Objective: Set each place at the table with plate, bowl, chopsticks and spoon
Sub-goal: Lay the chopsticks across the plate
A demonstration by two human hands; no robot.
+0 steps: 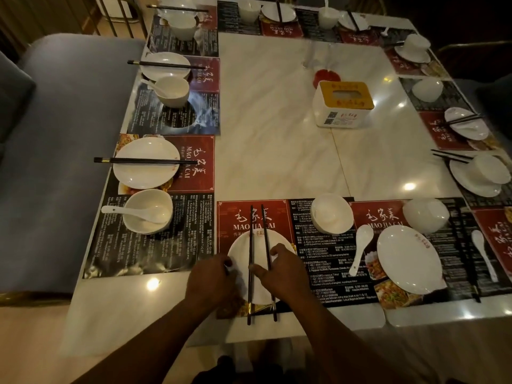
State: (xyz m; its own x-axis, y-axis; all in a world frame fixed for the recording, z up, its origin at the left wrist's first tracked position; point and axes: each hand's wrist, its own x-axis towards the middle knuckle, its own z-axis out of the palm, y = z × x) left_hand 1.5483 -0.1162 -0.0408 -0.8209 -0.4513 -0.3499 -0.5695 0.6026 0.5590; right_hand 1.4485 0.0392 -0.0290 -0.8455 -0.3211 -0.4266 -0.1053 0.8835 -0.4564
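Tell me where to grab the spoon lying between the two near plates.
Pinch the spoon by its slim handle, coming from above at the near end: it lies flat, scoop pointing away toward the bowl, handle end nearest you.

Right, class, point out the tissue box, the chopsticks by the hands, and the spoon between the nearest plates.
tissue box [342, 116], head view, white front face.
chopsticks [251, 239], head view, left stick, mid-length.
spoon [359, 250], head view, handle.

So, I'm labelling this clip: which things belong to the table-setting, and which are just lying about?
Job: plate held by left hand, chopsticks pinched by right hand, bowl, spoon.
Lying about: tissue box, seat.
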